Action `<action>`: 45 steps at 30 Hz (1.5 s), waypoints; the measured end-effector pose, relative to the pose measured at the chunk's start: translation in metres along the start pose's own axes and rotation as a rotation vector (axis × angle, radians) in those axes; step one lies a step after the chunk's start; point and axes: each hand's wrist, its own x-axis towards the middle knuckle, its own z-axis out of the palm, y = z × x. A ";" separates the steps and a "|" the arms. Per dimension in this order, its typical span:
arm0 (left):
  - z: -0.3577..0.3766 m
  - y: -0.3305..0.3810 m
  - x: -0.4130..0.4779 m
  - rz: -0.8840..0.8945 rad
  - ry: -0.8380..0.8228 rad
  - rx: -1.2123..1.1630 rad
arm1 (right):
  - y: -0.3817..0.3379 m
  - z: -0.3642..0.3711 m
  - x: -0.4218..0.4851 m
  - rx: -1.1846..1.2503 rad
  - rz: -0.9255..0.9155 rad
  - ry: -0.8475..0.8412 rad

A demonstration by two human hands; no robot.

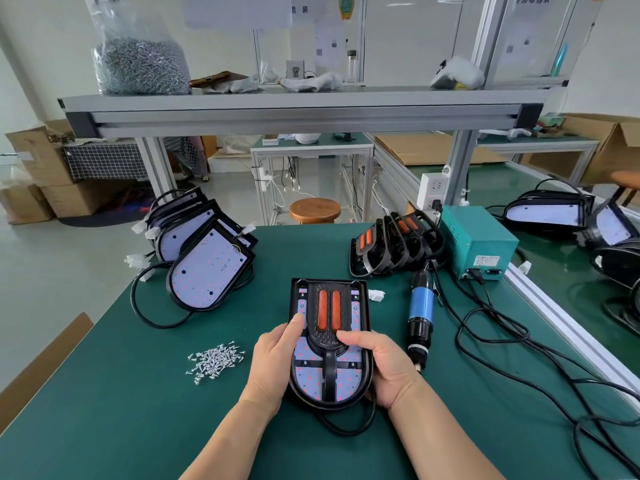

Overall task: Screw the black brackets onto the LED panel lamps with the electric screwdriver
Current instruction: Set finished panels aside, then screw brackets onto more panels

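An LED panel lamp (pixel 360 317) lies flat on the green mat in front of me, with a black bracket (pixel 328 336) bearing two orange strips laid on top of it. My left hand (pixel 273 362) grips the lamp's left edge, its thumb resting on the panel beside the bracket. My right hand (pixel 384 365) grips the right edge, thumb pressing on the bracket's lower part. The electric screwdriver (pixel 420 313) lies on the mat just right of my right hand, held by neither hand. A pile of loose screws (pixel 216 362) lies to the left.
A stack of bare LED panels (pixel 204 258) with cables leans at the back left. A row of black brackets (pixel 398 244) stands at the back right beside a teal power box (pixel 479 242). Black cables (pixel 491 327) loop over the mat's right side. More lamps (pixel 554 213) lie far right.
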 end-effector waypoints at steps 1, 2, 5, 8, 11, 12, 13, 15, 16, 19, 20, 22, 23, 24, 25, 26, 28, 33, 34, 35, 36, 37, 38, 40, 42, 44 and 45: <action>0.001 0.000 -0.001 0.007 0.013 -0.002 | 0.000 0.000 0.000 0.001 -0.018 -0.006; 0.003 0.000 -0.001 0.018 0.047 -0.001 | 0.001 0.000 0.000 0.003 -0.034 -0.008; 0.006 0.001 -0.001 0.070 0.162 0.029 | 0.002 0.000 0.000 -0.002 -0.089 -0.010; 0.006 0.004 0.000 0.072 0.196 0.041 | 0.001 0.001 -0.003 -0.060 -0.178 0.010; 0.006 0.001 0.002 0.078 0.209 0.110 | -0.001 0.002 -0.009 -0.131 -0.291 0.041; 0.006 0.000 0.003 0.092 0.219 0.149 | -0.004 0.002 -0.012 -0.159 -0.328 0.055; 0.005 -0.002 0.004 0.110 0.225 0.199 | -0.007 0.002 -0.015 -0.193 -0.364 0.073; 0.003 -0.006 0.006 0.150 0.221 0.315 | -0.016 0.001 -0.022 -0.263 -0.436 0.102; 0.002 -0.008 0.007 0.165 0.215 0.367 | -0.022 0.000 -0.026 -0.286 -0.470 0.105; 0.001 -0.012 0.007 0.178 0.217 0.440 | -0.043 -0.008 -0.041 -0.311 -0.575 0.139; 0.001 -0.011 0.006 0.173 0.218 0.437 | -0.051 -0.012 -0.046 -0.315 -0.613 0.164; 0.002 -0.011 0.005 0.174 0.211 0.438 | -0.069 -0.023 -0.057 -0.315 -0.690 0.229; 0.003 -0.011 0.006 0.178 0.209 0.447 | -0.078 -0.030 -0.062 -0.310 -0.730 0.271; 0.003 -0.011 0.006 0.180 0.210 0.458 | -0.087 -0.038 -0.067 -0.306 -0.769 0.317; 0.004 -0.012 0.007 0.177 0.214 0.469 | -0.096 -0.046 -0.073 -0.306 -0.808 0.366; 0.004 -0.012 0.007 0.174 0.222 0.480 | -0.105 -0.055 -0.078 -0.308 -0.845 0.419; 0.004 -0.013 0.008 0.174 0.239 0.502 | -0.122 -0.076 -0.086 -0.282 -0.913 0.527; 0.005 -0.014 0.009 0.189 0.259 0.512 | -0.164 -0.136 -0.092 -0.081 -0.986 0.855; 0.005 -0.014 0.009 0.192 0.262 0.517 | -0.171 -0.147 -0.092 -0.038 -0.989 0.914; 0.006 -0.013 0.009 0.195 0.264 0.522 | -0.177 -0.157 -0.092 0.003 -0.984 0.961; 0.006 -0.012 0.009 0.197 0.265 0.525 | -0.181 -0.168 -0.091 0.046 -0.980 0.992; 0.007 -0.012 0.008 0.199 0.265 0.525 | -0.185 -0.179 -0.091 0.084 -0.978 1.014; 0.007 -0.011 0.008 0.202 0.265 0.524 | -0.188 -0.189 -0.089 0.106 -0.979 1.039; 0.008 -0.012 0.008 0.212 0.264 0.521 | -0.191 -0.204 -0.085 0.097 -0.979 1.111; 0.008 -0.012 0.008 0.221 0.266 0.526 | -0.194 -0.220 -0.082 0.066 -0.938 1.207; 0.007 -0.013 0.008 0.233 0.262 0.538 | -0.194 -0.236 -0.081 0.065 -0.823 1.294; 0.006 -0.013 0.008 0.237 0.259 0.541 | -0.194 -0.245 -0.083 0.032 -0.724 1.349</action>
